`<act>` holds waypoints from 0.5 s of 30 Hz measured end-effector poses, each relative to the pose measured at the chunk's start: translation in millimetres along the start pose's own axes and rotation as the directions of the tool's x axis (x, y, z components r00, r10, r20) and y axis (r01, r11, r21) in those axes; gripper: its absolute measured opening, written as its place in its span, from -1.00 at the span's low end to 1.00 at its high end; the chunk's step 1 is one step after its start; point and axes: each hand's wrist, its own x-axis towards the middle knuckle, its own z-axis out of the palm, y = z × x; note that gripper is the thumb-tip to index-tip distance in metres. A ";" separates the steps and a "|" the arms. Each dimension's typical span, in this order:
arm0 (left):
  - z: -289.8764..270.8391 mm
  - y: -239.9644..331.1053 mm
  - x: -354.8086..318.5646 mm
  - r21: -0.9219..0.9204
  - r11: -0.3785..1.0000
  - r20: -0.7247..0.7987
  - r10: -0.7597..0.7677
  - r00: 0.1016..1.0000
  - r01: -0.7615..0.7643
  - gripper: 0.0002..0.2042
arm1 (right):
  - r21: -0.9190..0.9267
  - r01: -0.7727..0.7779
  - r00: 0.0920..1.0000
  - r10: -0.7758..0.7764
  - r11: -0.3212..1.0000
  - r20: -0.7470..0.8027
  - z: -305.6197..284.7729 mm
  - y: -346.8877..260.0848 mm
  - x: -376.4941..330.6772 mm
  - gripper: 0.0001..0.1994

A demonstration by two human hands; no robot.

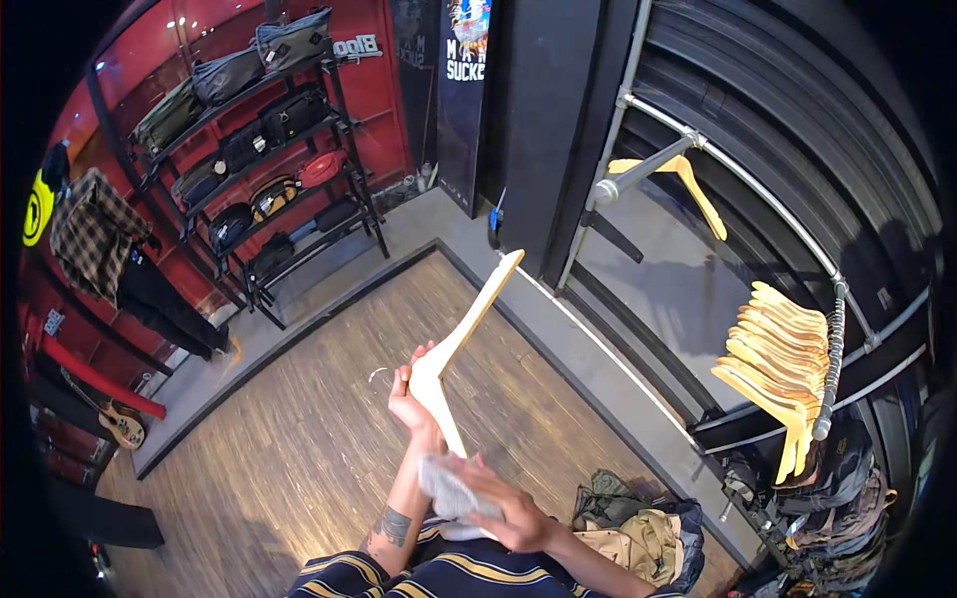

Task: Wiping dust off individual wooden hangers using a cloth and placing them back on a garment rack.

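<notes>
My left hand (pixel 409 397) grips a pale wooden clothes hanger (pixel 467 329) at its middle, holding it up in front of me; its metal hook (pixel 379 374) points left. One arm of the hanger rises up and right, the other runs down toward my right hand (pixel 503 506). My right hand presses a grey cloth (pixel 449 490) against the lower arm of the hanger.
A metal rail (pixel 738 174) at the right carries one wooden hanger (pixel 688 184) and a bunch of several empty hangers (pixel 778 369). A heap of clothes (pixel 638 528) lies on the floor below. A black shelf rack (pixel 279 159) with bags stands at the back left. A plaid shirt (pixel 92 234) hangs far left.
</notes>
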 end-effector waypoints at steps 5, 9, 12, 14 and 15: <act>29.7 -21.6 -41.7 0.379 0.872 0.400 0.148 0.904 -0.311 -0.71 | 0.686 -0.303 0.552 0.709 0.661 -0.439 -5.6 61.4 19.7 -0.57; 33.2 -33.9 -77.5 0.552 0.537 0.732 0.054 0.679 -0.638 -0.66 | 0.920 0.219 0.559 0.731 0.324 -0.391 -45.9 38.1 63.4 -0.52; 32.7 -32.1 -83.7 0.544 0.464 0.827 -0.157 0.540 -0.699 -0.70 | 0.911 0.298 0.529 0.746 0.284 -0.405 -87.4 21.6 76.4 -0.43; 43.5 -30.2 -79.0 0.536 0.555 0.834 -0.232 0.500 -0.636 -0.68 | 0.824 0.377 0.429 0.708 0.423 -0.560 -119.2 32.3 69.9 -0.41; 47.2 -30.1 -79.1 0.534 0.627 0.836 -0.288 0.467 -0.567 -0.67 | 0.754 0.416 0.377 0.657 0.509 -0.652 -134.1 29.8 64.9 -0.36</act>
